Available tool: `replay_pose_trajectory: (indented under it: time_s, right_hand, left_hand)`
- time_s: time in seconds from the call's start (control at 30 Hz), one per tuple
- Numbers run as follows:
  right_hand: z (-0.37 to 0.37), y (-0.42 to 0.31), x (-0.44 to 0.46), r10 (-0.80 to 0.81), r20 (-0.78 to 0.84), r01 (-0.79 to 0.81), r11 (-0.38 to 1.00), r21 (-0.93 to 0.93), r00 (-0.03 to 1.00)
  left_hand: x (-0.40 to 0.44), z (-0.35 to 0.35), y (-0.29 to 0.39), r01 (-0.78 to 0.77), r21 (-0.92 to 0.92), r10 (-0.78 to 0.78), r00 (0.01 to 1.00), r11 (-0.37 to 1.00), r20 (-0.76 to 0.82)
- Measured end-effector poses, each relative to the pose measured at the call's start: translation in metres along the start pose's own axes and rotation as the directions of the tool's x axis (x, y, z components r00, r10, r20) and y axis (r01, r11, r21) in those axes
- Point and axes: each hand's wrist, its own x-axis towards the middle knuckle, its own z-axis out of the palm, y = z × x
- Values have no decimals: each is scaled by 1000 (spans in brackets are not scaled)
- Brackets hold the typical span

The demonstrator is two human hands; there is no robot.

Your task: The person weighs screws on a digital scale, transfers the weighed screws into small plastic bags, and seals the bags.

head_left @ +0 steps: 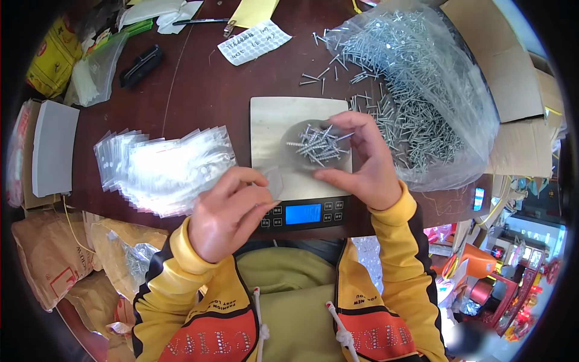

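My right hand (371, 160) grips the right edge of a small round dish (295, 158), thumb in front and fingers behind. Silvery screws (319, 145) are heaped in the dish. Beneath it is the steel plate of a digital scale (265, 120); I cannot tell whether the dish rests on it or is lifted. The scale's blue display (303, 214) is lit, its digits hard to read. My left hand (232, 208) is closed in a pinch on a small clear plastic bag (275, 182), left of the dish and over the scale's front left part.
Overlapping clear zip bags (169, 169) lie on the left. At right, a big plastic bag (434, 90) spills screws onto the table, beside a cardboard box (500, 66). Behind are a dotted label sheet (254, 42), a black stapler-like object (142, 65) and a pen (202, 22).
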Motion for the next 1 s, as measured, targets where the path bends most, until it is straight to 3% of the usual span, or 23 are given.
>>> replay_pose_trajectory:
  time_s: [0.07, 0.17, 0.27, 0.37, 0.5, 0.63, 0.83, 1.0]
  right_hand:
    - [-7, -8, 4, 38, 76, -49, 987, 154, 996]
    - [-8, -6, 5, 17, 106, -38, 980, 196, 994]
    - [-3, 4, 2, 41, 73, -42, 999, 19, 996]
    - [3, 10, -13, 35, 36, -15, 887, -462, 999]
    - [5, 5, -25, -45, -55, 12, 863, -505, 997]
    - [-10, 10, -36, -12, -105, -38, 885, -464, 994]
    - [-11, 8, -28, 75, -171, -147, 877, -457, 982]
    - [-5, 11, -16, 5, -246, -98, 924, -369, 969]
  left_hand:
    - [2, 5, 0, -32, -7, 32, 999, 999, 31]
    - [3, 9, 3, -47, 14, 47, 999, 999, 24]
    - [1, 4, 3, -38, 29, 38, 999, 999, 10]
    - [-3, -5, 7, 36, 8, -35, 998, 999, -56]
    - [-11, -19, 4, 44, 1, -43, 991, 999, -129]
    - [-19, -30, 4, 155, -15, -156, 975, 988, -160]
    - [-20, -30, 5, 126, 23, -121, 980, 992, -159]
    - [-23, -29, 5, 148, 4, -145, 974, 989, -172]
